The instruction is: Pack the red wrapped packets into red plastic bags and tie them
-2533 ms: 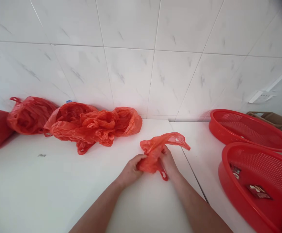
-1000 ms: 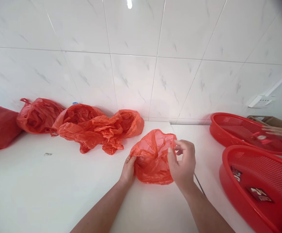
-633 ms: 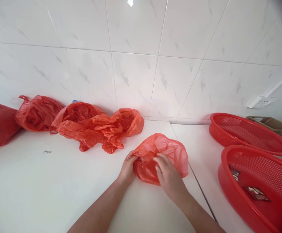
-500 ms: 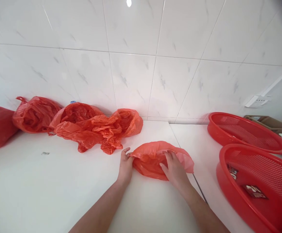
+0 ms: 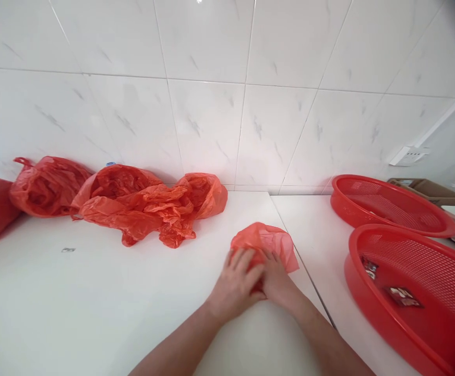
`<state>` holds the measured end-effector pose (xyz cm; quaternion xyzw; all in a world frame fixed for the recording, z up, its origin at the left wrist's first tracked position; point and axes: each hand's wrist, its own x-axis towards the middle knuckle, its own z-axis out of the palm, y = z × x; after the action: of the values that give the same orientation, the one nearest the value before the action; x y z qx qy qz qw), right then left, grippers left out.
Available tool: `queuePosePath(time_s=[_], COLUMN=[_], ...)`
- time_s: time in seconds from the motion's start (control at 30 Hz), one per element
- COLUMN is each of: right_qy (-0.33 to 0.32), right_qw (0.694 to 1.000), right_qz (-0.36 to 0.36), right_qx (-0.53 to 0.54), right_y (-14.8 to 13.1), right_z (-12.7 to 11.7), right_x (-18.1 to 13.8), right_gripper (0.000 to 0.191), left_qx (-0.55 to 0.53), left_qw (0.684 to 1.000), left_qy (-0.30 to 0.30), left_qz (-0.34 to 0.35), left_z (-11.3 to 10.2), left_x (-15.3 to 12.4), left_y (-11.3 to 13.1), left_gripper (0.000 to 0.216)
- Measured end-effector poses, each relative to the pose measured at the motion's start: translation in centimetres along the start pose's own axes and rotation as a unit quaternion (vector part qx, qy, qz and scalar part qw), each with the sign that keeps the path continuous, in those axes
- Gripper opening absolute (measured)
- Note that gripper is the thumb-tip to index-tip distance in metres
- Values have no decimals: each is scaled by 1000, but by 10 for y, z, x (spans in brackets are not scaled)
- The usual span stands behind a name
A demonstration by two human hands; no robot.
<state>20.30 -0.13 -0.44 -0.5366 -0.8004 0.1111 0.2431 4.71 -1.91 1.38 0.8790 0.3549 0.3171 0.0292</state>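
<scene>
A thin red plastic bag [image 5: 264, 239] lies on the white table, bunched up under both hands. My left hand [image 5: 235, 284] presses on its left side with the fingers curled over the folds. My right hand [image 5: 276, 279] grips the near right part, its fingertips tucked into the plastic. The two hands meet over the bag, and the part between them is hidden. A paler, loose flap of the bag spreads to the right, toward the seam between tables.
Several crumpled red bags [image 5: 133, 201] line the tiled wall on the left. To the right stand two red plastic baskets, a near one [image 5: 355, 282] with small dark packets [image 5: 403, 296] inside and a far one [image 5: 339, 206]. Behind them is a cardboard box [image 5: 439, 190].
My left hand has moved right from the bag's left end to beside my right hand. The bag, spread wide before, is gathered into a smaller bundle.
</scene>
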Motion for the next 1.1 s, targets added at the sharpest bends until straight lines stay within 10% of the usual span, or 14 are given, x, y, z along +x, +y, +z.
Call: queuePosePath(time_s=[0.23,0.4,0.53,0.8,1.1], right_qy=[-93,-75,-48,-37,92], right_qw=[995,995,995,953,944], right_qz=[31,12,-6,158,250], right_qx=[36,62,88,256,195], right_y=[5,1,-3,19,45], right_z=[-32,-33,-29,-42,-30], right_x=[1,6,6,6,19], right_gripper=[16,13,18,24,51], left_qx=[128,139,77,134,79], left_qw=[944,954,993,946,982], left_qy=[153,224,65,-19,40], left_qz=[-262,-143,60,-293,-168], left_z=[-9,-17,-8,-4,-2], left_x=[-16,-16,-9,-8,-10], left_y=[-74,-54,-26,-59,-58], left_gripper=[39,28,31,38,28])
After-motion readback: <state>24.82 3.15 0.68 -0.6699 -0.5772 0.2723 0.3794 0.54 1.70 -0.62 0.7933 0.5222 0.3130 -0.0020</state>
